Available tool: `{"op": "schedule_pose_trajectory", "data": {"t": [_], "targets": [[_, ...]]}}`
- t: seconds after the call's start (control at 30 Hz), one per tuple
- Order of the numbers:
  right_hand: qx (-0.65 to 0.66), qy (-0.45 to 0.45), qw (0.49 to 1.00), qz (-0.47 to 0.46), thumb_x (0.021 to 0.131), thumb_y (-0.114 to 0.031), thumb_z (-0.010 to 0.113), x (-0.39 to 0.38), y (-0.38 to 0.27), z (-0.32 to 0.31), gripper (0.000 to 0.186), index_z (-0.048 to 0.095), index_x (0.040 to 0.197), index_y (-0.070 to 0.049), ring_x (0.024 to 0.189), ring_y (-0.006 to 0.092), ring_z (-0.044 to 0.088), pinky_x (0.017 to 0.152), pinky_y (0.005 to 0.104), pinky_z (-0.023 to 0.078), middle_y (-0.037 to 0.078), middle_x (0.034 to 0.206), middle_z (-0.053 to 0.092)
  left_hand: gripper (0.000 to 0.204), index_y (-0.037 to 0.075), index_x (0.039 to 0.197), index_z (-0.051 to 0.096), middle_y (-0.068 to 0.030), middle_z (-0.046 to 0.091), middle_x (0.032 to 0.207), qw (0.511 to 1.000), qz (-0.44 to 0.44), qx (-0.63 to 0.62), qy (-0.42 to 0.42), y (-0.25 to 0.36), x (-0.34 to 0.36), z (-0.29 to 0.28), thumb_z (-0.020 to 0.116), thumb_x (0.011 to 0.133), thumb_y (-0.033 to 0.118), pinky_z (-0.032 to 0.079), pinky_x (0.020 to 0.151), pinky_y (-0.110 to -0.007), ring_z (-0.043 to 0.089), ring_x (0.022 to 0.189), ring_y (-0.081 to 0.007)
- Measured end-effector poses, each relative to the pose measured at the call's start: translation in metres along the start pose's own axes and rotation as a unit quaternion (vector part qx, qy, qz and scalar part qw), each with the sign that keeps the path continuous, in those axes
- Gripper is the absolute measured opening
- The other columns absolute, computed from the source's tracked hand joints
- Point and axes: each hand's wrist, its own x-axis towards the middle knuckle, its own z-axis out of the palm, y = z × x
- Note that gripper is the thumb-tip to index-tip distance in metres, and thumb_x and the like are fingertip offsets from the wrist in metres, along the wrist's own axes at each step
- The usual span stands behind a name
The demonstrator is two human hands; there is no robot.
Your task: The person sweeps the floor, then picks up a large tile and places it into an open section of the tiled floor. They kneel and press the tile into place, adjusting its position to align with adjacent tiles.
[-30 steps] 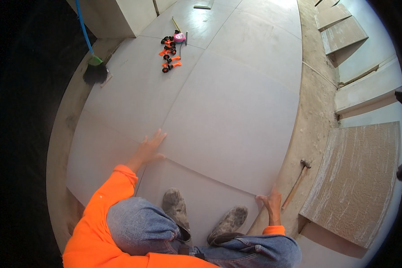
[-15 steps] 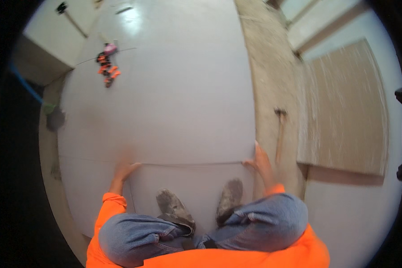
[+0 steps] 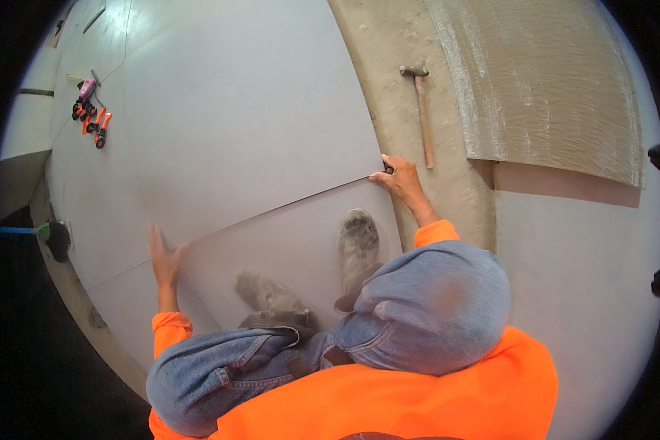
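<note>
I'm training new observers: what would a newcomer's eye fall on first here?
Probably the bright orange shirt filling the lower edge, then the left hand and right hand at the near edge of a large grey tile. Next might come the wooden-handled hammer on the rough strip beyond the right hand, and the orange-and-black tools at upper left.

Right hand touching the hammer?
Apart: the head view shows a strip of tan floor between the right hand and the hammer.
</note>
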Motion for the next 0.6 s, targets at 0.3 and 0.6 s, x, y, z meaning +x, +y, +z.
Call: {"op": "schedule_pose_trajectory", "data": {"t": [0.3, 0.6], "targets": [[-0.015, -0.029, 0.999, -0.033, 0.078, -0.030, 0.090, 0.014, 0.012, -0.008, 0.044, 0.069, 0.097, 0.004, 0.076, 0.0373, 0.066, 0.071, 0.0423, 0.052, 0.024, 0.085, 0.067, 0.099, -0.005, 0.156, 0.040, -0.0236, 0.035, 0.167, 0.999, 0.040, 0.032, 0.015, -0.009, 0.005, 0.013, 0.089, 0.078, 0.030, 0.029, 0.126, -0.044, 0.032, 0.155, -0.0383], [-0.029, -0.050, 0.996, -0.072, 0.075, -0.036, 0.089, 0.035, 0.011, -0.007, 0.044, 0.071, 0.092, 0.001, 0.074, 0.0388, 0.064, 0.069, 0.0451, 0.050, 0.024, 0.082, 0.066, 0.108, -0.004, 0.158, 0.038, -0.0216, 0.030, 0.169, 0.997, 0.024, 0.064, 0.033, -0.031, -0.009, 0.031, 0.091, 0.075, 0.040, 0.028, 0.126, -0.045, 0.029, 0.156, -0.0368]]}}
